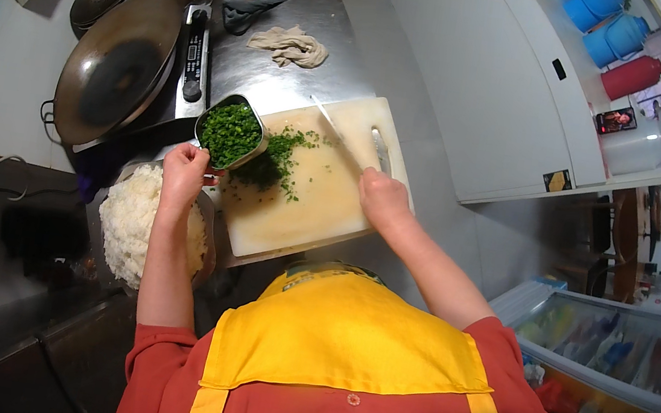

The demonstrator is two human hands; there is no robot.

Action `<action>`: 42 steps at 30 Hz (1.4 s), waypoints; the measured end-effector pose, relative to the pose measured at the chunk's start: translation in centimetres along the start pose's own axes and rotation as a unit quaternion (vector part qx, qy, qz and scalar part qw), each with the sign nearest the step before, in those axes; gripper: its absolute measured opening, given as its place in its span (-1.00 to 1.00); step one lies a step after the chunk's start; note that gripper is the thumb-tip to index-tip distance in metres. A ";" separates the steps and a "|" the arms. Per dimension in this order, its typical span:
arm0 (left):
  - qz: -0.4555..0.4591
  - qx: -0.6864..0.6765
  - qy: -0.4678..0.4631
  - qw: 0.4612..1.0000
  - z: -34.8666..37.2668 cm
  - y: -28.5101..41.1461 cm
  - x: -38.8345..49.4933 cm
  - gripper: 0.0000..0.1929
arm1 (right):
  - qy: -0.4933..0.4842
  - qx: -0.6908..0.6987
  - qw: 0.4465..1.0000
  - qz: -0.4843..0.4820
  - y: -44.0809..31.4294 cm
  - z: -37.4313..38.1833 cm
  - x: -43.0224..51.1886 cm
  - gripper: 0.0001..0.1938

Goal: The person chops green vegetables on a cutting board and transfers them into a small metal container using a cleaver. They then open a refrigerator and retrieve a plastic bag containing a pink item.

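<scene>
My left hand (184,173) grips the near rim of a rectangular metal container (262,140), held tilted above the left part of a cutting board. Chopped green herbs (230,133), perhaps scallions or chives, fill the container. More of the same chopped greens (277,156) lie scattered on the pale plastic cutting board (331,200), partly in the container's shadow. My right hand (382,196) is closed around the handle of a knife (340,130), its blade seen nearly edge-on over the board's far right. Below my left forearm sits a tub heaped with white cooked rice (129,226).
A wok (119,69) rests on an induction cooker with a control panel (194,62) at the left. Beyond the board lie a crumpled cloth (291,46) and a dark oven mitt (258,7). A white cabinet (474,80) stands at the right; a glass-topped freezer (600,343) is lower right.
</scene>
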State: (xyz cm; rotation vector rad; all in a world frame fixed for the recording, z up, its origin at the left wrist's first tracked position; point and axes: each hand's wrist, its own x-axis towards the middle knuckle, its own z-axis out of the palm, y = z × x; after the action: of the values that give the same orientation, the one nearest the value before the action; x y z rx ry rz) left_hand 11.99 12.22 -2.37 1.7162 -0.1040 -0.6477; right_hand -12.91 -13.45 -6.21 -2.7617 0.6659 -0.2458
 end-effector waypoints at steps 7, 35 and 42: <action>0.007 0.010 0.021 1.000 -1.3 0.3 -0.7 -0.83 | -0.054 0.055 0.996 -0.053 -4.4 0.5 -0.9 -0.87; -0.009 0.057 -0.133 0.989 12.9 1.3 10.8 -0.85 | 0.058 0.015 0.987 -0.148 -1.1 -3.9 -8.2 -0.87; 0.051 0.194 -0.112 0.973 17.0 -4.1 11.7 -0.85 | 0.131 -0.001 0.983 -0.132 0.6 -5.6 -10.8 -0.82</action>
State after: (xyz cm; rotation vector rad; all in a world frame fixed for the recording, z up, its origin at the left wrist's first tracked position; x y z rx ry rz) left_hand 12.70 -6.39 -12.20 1.9887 -0.5032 -0.7799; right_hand -23.87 -10.21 -2.17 -2.8417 0.3526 -0.6735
